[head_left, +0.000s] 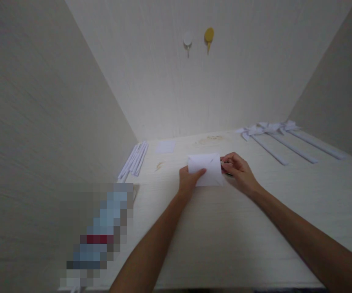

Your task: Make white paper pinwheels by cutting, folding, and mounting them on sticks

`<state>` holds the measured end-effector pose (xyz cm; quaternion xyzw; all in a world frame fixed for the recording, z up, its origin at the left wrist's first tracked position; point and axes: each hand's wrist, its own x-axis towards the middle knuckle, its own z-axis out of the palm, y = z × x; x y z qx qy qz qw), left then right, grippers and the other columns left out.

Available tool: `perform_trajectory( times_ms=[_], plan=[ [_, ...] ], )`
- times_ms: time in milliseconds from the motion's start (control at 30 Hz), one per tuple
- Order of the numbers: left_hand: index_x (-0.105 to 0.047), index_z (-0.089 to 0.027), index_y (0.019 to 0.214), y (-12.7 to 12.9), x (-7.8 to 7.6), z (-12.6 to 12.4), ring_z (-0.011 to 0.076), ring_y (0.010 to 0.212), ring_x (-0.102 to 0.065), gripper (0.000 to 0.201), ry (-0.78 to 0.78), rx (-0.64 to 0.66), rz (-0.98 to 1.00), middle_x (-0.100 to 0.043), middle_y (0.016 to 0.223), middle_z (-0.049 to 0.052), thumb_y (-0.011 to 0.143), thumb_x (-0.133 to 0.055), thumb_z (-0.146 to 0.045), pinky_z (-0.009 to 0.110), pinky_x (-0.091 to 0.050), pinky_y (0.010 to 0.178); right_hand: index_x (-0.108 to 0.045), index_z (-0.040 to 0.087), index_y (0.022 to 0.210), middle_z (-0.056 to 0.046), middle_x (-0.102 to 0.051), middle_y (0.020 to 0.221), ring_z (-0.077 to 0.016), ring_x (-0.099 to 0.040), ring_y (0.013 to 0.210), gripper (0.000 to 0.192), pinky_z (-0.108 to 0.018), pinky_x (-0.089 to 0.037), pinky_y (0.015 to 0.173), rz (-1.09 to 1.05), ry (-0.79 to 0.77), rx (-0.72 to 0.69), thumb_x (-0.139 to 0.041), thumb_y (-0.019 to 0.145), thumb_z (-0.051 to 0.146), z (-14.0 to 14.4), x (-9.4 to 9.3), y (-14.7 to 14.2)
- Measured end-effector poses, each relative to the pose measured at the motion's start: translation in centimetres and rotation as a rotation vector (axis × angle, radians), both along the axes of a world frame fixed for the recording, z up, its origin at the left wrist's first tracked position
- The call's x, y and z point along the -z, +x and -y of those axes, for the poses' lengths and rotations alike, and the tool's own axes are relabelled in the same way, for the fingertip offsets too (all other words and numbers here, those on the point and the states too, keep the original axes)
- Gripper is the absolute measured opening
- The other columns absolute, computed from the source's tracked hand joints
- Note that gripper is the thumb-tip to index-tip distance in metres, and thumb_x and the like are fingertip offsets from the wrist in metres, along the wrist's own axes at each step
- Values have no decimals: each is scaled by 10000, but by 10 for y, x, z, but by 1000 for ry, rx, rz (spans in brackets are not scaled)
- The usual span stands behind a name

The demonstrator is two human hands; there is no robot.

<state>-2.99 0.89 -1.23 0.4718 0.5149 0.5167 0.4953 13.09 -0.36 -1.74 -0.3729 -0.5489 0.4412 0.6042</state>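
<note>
Head view, single frame, items listed from centre outward.

Item 1: folded white paper (206, 169), lying at centre frame on the pale tabletop (224, 228). Its upper edge is curling up slightly; its lower edge is sitting flat.

Item 2: left hand (189, 181), reaching in from the lower middle, fingers curled narrow and pinching the paper's lower left edge with the thumb on top.

Item 3: right hand (239, 171), coming in from the lower right, fingers bent close together and pressing against the paper's right edge. Something small and dark is showing under the fingertips; what it is cannot be told.

Item 4: bundle of rolled white paper sticks (134, 159), lying left of centre along the left wall's foot, well apart from the hands.

Item 5: small flat white sheet (165, 146), resting just beyond the bundle, near the back wall.

Item 6: three long paper sticks with bow-like tops (273, 136), fanning out at upper right, well apart from the hands.

Item 7: white hook (188, 40) and yellow hook (209, 36), hanging side by side on the back wall at upper centre.

Item 8: blurred-out patch (99, 236), sitting at lower left.

Open room: bare tabletop is stretching between the forearms and across the lower right; walls are closing in left, right and behind.
</note>
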Motion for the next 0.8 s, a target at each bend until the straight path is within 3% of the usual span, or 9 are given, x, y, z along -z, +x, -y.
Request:
perform_trajectory(
  times_ms=[100, 300, 567, 800],
  plan=[
    [-620, -86, 695, -4, 3, -3, 135, 540, -543, 293, 4, -14, 65, -631, 659, 63, 468, -694, -256, 267, -430, 529, -555, 184, 681, -12, -553, 822, -93, -508, 637, 47, -232, -420, 553, 127, -20, -136, -552, 641, 210, -1, 1, 5],
    [-617, -87, 719, -6, 5, -5, 154, 568, -563, 302, -14, 9, 135, -637, 683, 73, 476, -691, -249, 294, -446, 567, -615, 166, 661, 25, -534, 591, -62, -412, 477, 217, -209, -334, 432, 372, -37, -217, -458, 552, 63, 0, 2, 4],
    [-617, -85, 712, -7, 5, -4, 147, 554, -557, 266, -17, 60, 123, -632, 670, 69, 500, -673, -237, 294, -440, 564, -623, 152, 651, 57, -464, 468, -49, -382, 416, 116, -211, -343, 418, 340, -145, -183, -569, 551, 133, -1, 0, 5],
    [-624, -92, 690, -8, 4, -4, 132, 546, -544, 222, -14, 125, 124, -626, 640, 43, 502, -656, -205, 276, -426, 562, -625, 159, 625, -18, -597, 643, -112, -536, 588, 125, -248, -416, 547, 263, -151, -151, -655, 546, 251, -1, -1, 5]
  ],
)
